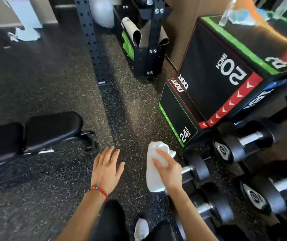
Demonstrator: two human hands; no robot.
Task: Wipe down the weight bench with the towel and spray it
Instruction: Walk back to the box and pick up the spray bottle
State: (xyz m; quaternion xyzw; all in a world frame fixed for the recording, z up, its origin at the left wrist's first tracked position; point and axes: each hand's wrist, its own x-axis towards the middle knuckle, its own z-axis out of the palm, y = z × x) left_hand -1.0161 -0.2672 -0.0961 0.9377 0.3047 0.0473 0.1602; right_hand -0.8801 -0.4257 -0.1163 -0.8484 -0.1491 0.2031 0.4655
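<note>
A black padded weight bench (35, 133) stretches in from the left edge, low over the speckled rubber floor. My right hand (169, 169) grips a white folded towel (154, 173), held in the air right of centre. To its left, my left hand (107, 168) hovers flat with fingers spread and holds nothing; a red bead bracelet circles its wrist. Both hands are to the right of the bench's end and apart from it. A clear spray bottle (228, 13), blurred, stands on top of the black plyo box at the upper right.
A black plyo box (214, 84) marked 20 and 24 inch stands at the right. Several dumbbells (240, 145) lie on a rack at the lower right. A black rack upright (90, 42) rises behind the bench. My white shoe (141, 228) shows at the bottom.
</note>
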